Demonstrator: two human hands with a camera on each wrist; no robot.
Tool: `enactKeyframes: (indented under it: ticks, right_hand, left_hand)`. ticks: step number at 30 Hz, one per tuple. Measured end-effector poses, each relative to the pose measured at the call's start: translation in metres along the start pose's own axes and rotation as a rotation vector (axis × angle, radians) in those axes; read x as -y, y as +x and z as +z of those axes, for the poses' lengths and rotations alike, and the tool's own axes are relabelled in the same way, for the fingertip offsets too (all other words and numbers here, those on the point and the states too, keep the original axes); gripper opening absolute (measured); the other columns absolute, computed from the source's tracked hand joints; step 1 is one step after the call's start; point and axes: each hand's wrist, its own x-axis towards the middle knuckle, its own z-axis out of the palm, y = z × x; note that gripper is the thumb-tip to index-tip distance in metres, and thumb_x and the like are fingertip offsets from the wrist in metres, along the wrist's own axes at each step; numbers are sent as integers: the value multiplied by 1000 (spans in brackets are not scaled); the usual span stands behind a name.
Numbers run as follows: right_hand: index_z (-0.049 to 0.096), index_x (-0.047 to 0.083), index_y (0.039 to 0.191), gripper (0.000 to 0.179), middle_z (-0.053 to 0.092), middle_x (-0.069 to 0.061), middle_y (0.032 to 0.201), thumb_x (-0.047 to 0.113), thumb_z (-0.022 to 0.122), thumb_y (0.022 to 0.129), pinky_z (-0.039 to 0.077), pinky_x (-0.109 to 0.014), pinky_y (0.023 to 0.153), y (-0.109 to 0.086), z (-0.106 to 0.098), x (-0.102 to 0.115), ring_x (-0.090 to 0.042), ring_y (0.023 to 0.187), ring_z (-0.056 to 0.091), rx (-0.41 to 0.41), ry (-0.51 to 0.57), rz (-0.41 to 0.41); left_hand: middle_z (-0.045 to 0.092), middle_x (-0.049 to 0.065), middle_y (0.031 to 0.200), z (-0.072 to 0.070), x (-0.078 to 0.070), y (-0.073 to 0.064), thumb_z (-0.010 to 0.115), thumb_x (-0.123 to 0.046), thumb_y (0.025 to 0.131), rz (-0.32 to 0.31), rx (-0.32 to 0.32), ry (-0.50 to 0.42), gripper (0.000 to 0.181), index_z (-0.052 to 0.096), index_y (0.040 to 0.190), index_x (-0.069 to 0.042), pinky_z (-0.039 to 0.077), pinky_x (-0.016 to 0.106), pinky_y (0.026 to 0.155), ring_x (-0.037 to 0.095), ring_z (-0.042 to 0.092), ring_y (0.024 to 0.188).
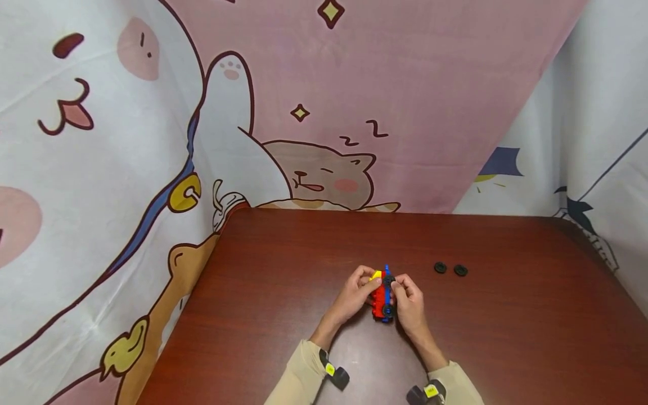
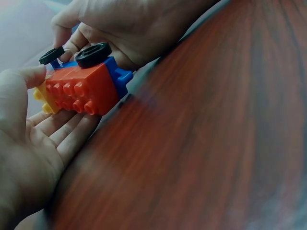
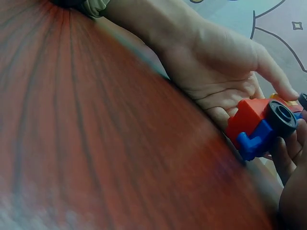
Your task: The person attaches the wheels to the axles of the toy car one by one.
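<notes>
A toy car of building bricks is held between both hands over the table. Its body is red bricks with studs, a yellow brick at one end and a blue chassis along the side. My left hand grips the car from the left, thumb near the yellow end and fingers beneath the red studs. On the chassis side, my right hand pinches the black wheel at the yellow end. A second black wheel sits on the chassis nearer the other end.
Two loose black wheels, one left of the other, lie on the brown wooden table to the right beyond the hands. A printed cartoon cloth hangs behind the table and along its left side.
</notes>
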Motion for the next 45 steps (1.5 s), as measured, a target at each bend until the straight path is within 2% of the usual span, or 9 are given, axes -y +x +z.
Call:
enactKeyframes:
  ticks: [6,13,19,27,30,33,38,42,45]
  right_hand:
    - [55,-9,87,15,47,-1,62,-4,49,100,42,-21,48,2,1,-1,-7,53,46,9,-8,-16]
    - [54,-9,92,16,54,1,70,2,48,101,50,-22,51,-2,3,3,-7,58,52,140,-4,-17]
    - [53,-7,92,14,52,-3,70,3,50,101,51,-25,48,-8,-1,-3,-10,55,52,170,-29,-15]
    - [37,-9,104,14,54,-10,65,0,48,101,52,-33,41,-5,1,-3,-14,48,57,285,107,-24]
    - [33,-10,106,18,54,-11,64,-1,47,102,50,-34,38,-3,2,-4,-15,47,58,320,167,-54]
    - [30,-12,108,21,55,-8,66,-1,47,102,48,-34,36,-2,3,-5,-13,47,59,339,225,-80]
    - [32,-11,108,21,55,-1,68,2,48,103,46,-28,36,0,4,-5,-9,48,55,279,205,-66]
    - [42,-5,103,16,55,-2,68,5,54,102,44,-22,39,1,6,-6,-8,50,50,148,121,-6]
    - [50,-5,99,13,54,-1,69,3,60,98,42,-20,44,-1,6,-5,-6,54,49,79,50,-29]
  left_hand:
    - [67,0,88,-4,-3,2,63,-23,98,-5,44,-28,32,47,114,0,52,21,55,7,62,61]
    - [65,-3,91,-7,-2,-1,64,-27,98,30,53,-4,34,54,121,-4,49,18,56,4,59,69]
    - [60,-6,80,-6,3,-5,61,-23,98,-2,69,39,29,59,119,-3,47,17,51,2,54,60]
    - [67,14,87,-5,1,0,56,-14,98,18,30,117,23,61,114,1,49,16,68,5,61,67]
    - [67,24,82,-5,-1,1,53,-12,99,-7,59,61,24,57,116,4,51,19,63,10,61,58]
    - [67,22,78,-5,-3,0,52,-13,100,-18,56,26,24,56,116,4,52,19,62,10,62,55]
    - [68,10,83,-6,-2,0,57,-17,99,-10,8,8,28,57,118,3,52,18,69,7,64,67]
    - [66,-4,81,-8,-3,2,59,-22,99,-77,2,-91,35,54,123,2,51,18,61,4,62,67]
    - [67,-8,82,-9,-4,3,60,-25,98,-115,-17,-158,37,53,125,0,51,20,56,4,62,66]
